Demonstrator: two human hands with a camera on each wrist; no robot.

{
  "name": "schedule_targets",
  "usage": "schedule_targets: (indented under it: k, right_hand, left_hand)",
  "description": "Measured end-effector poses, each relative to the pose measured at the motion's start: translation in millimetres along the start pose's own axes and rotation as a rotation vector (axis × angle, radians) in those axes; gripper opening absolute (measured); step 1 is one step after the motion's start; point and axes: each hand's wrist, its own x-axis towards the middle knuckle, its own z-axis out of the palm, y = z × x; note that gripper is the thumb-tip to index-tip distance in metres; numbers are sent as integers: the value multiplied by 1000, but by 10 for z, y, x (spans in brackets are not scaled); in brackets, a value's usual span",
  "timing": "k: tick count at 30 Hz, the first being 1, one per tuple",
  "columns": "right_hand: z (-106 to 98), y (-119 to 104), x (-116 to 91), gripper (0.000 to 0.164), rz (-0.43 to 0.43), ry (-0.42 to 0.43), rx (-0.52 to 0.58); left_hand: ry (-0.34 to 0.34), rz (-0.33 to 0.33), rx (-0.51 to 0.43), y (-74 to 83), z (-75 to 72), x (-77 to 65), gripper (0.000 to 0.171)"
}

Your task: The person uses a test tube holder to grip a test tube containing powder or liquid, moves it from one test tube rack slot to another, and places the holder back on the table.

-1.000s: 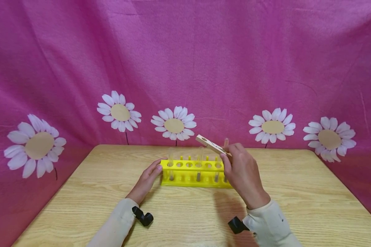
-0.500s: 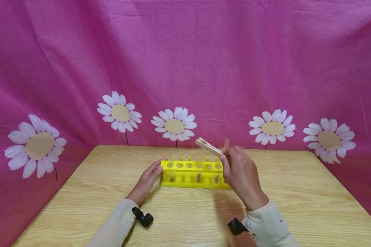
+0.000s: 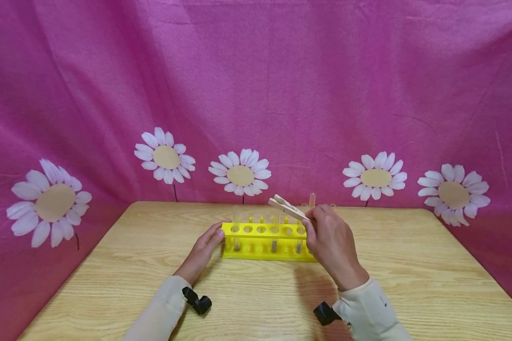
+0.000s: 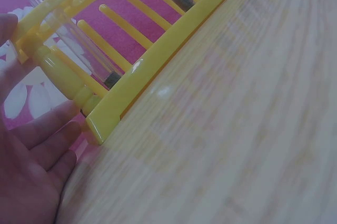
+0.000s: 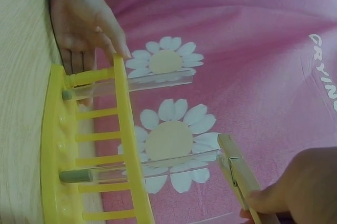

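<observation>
Holding the wooden clip (image 3: pixel 287 207), the right hand (image 3: pixel 334 244) keeps thumb and fingers together on one end, clamped on the wood. The clip sits tilted above the yellow rack (image 3: pixel 256 255), its free end near the mouth of the middle tube (image 5: pixel 76 175). Contact between the two cannot be confirmed, nor can it be told whether the clip's own jaws are parted.

Principal hazard: a drop or sideways swing of the clip could strike that tube's rim and chip or tilt it, since the clear wall is hard to make out against the flowered cloth (image 3: pixel 256 85). A loose pinch could also let the clip turn or fall among the tubes.

Secondary hazard: another tube (image 3: pixel 312 200) rises just beside the right hand, and the third-standing tube (image 3: pixel 299 246) is near the knuckles. Careless movement of the wrist could knock either one. The lower part of the former is hidden by the hand.

At the rack's left end, beside the end tube (image 3: pixel 236 215), the left hand (image 3: pixel 202 248) is clamped on the frame, thumb at the top rail. Should this grip slacken, a push from the right could slide the rack across the wooden table (image 3: pixel 153 274) or tip it. Dark matter shows at several tube bottoms; its nature cannot be told, so spillage is an unassessed risk.
</observation>
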Motion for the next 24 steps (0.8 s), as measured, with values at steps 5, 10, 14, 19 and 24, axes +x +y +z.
schedule_targets:
  k: [5,10,14,19,24]
  right_hand:
    - [15,-4,0,12,-4,1,-8]
    - [29,4,-1,10,-7,-9,-23]
    - [36,12,1,10,-8,-28,-33]
    - [50,21,1,11,-7,-49,-49]
    - [63,31,-1,11,1,-67,-57]
  left_hand:
    - [-9,-1,-8,128,15,-46,46]
    - [-7,-17,-9,308,41,-112,45]
    - [4,-20,-15,169,29,-55,45]
    - [12,-22,-6,1,8,6,48]
    - [11,-11,-1,-15,7,7,52]
